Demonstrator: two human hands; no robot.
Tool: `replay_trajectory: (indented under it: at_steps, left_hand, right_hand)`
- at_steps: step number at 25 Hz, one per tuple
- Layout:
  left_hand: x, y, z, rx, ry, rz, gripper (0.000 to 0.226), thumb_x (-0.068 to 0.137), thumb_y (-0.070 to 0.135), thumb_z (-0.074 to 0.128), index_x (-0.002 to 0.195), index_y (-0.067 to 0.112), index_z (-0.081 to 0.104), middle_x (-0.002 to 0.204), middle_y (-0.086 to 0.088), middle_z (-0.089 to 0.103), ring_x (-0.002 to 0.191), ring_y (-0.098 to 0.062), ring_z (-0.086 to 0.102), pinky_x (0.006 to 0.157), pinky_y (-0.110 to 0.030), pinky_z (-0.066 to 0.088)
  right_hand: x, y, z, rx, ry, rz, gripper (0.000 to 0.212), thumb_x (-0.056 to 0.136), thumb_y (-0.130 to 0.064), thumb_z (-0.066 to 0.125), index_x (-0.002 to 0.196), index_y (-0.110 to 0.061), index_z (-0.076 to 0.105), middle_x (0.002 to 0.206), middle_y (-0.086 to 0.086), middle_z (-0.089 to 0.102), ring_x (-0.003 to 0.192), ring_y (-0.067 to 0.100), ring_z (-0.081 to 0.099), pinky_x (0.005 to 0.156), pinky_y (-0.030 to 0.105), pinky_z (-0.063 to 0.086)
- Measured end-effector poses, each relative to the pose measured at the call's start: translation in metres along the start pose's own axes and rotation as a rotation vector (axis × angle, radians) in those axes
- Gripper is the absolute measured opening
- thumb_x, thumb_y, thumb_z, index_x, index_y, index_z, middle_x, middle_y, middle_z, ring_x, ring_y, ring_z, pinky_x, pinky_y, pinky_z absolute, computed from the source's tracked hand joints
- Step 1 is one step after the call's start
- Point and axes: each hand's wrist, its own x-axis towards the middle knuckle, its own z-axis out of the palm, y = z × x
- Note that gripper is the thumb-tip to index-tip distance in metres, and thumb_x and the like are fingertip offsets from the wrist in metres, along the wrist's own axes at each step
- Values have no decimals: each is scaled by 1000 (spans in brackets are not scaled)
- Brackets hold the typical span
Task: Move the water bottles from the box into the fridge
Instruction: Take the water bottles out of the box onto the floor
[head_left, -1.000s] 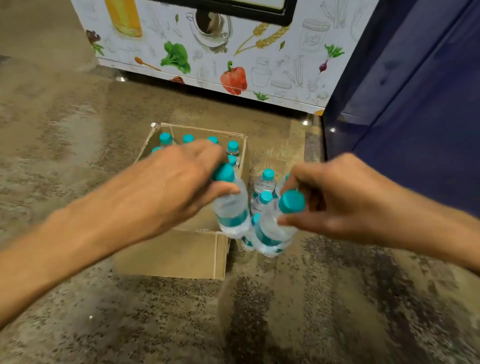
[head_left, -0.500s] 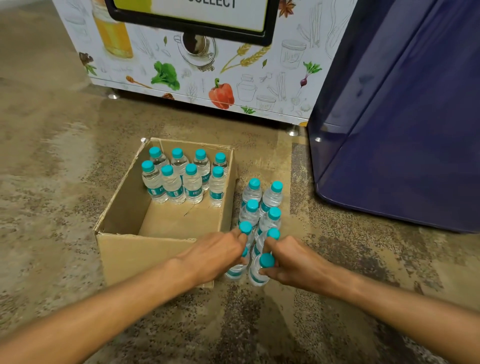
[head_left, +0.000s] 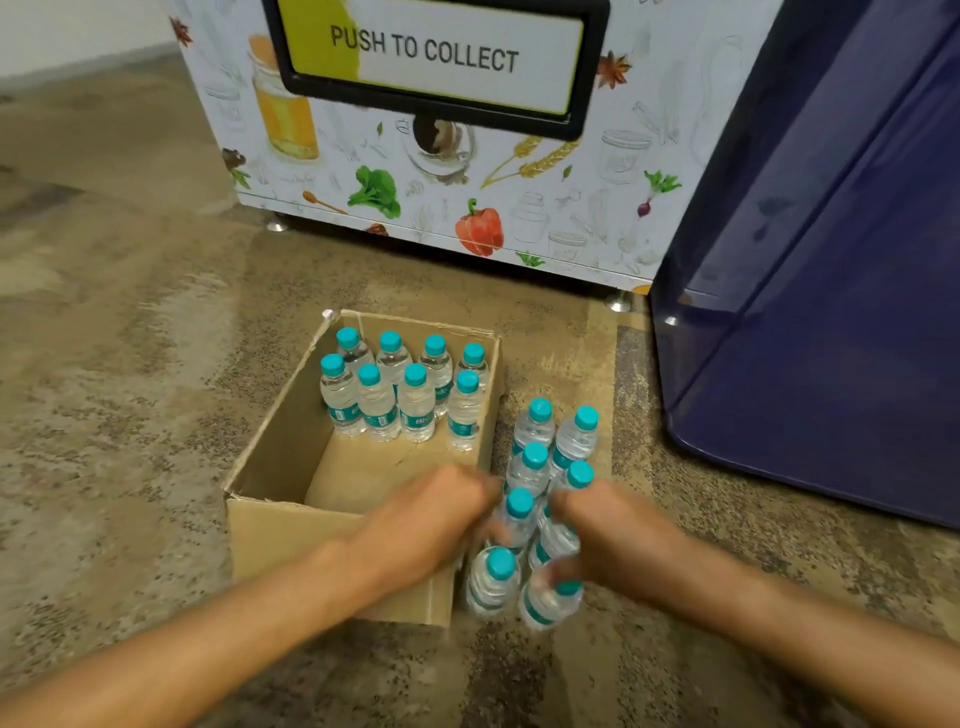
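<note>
Eight water bottles (head_left: 415, 410) stand in the box (head_left: 270, 447), and eight more stand on the floor (head_left: 156, 415) around both hands' fingertips. The left hand (head_left: 426, 525) has let go of the bottle it held half a second ago; it is blurred, so its grip is unclear. The right hand (head_left: 618, 545), palm down, curls its fingers over the nearest bottle (head_left: 540, 608).

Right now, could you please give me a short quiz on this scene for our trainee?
1. How many bottles stand in the box?
2. True or false: the bottles on the floor stand left of the box.
3. The right hand touches: A the box, B a floor bottle, C nothing.
Key: 1 eight; 2 false, they stand right of it; 3 B.
</note>
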Motion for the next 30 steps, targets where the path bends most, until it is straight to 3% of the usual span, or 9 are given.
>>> replay_trajectory:
  at_steps: [2,4,6,8,14,17,22,25,30]
  left_hand:
    - [7,-44,-34,53,274,-86,5,89,16,67,90,17,63,77,15,55,62,14,50,57,-7,36]
    - [16,-100,-62,175,411,-265,21,83,18,75,101,15,65,88,8,57,74,2,57,66,-13,44]
    - [23,-152,-75,293,324,-499,41,80,18,76,118,12,61,114,-6,57,96,-22,61,80,-36,54]
    - [27,-185,-76,351,202,-600,52,82,14,74,131,14,56,127,-9,52,108,-28,58,89,-40,53]
    - [44,-216,-53,358,68,-535,41,95,15,57,135,19,53,133,-13,52,113,-28,58,97,-39,50]
    - [43,-226,-45,411,89,-487,43,93,10,57,135,19,52,126,-12,56,109,-28,59,92,-38,51]
    - [42,-230,-38,418,121,-493,32,91,10,57,123,14,55,113,-12,55,97,-27,59,84,-39,52]
    - [39,-227,-37,414,134,-484,25,91,6,57,116,9,53,110,-12,51,84,-20,52,74,-32,46]
    - [27,-214,-42,423,138,-435,23,92,8,60,114,8,53,110,-10,51,82,-15,52,70,-27,46]
  right_hand:
    - [26,-8,-34,25,94,-15,50,74,-57,70,101,-17,58,85,-5,60,77,12,59,68,30,55]
    - [68,-19,-57,55,221,-66,39,79,-45,72,100,-16,60,82,-3,61,74,12,60,69,32,57]
    - [121,-32,-65,28,311,-122,32,81,-35,74,101,-14,60,87,1,62,77,17,61,71,35,57]
    - [169,-46,-63,14,344,-148,32,82,-28,74,104,-11,60,96,6,62,86,24,61,75,37,54]
    - [238,-84,-42,-195,428,-63,41,86,-17,69,124,-10,55,122,14,56,115,30,51,94,38,44]
    - [253,-93,-33,-251,505,-115,45,84,-28,70,125,-16,56,122,9,59,119,27,49,102,39,36]
    - [267,-109,-22,-249,466,-143,31,90,-22,63,119,-14,60,121,9,59,118,27,49,101,39,34]
    - [267,-113,-18,-208,448,-152,39,88,-12,65,126,-8,56,125,13,54,116,29,52,100,40,41]
    - [254,-104,-25,-27,383,-142,29,88,-16,67,113,-4,59,118,17,54,105,31,58,84,37,48]
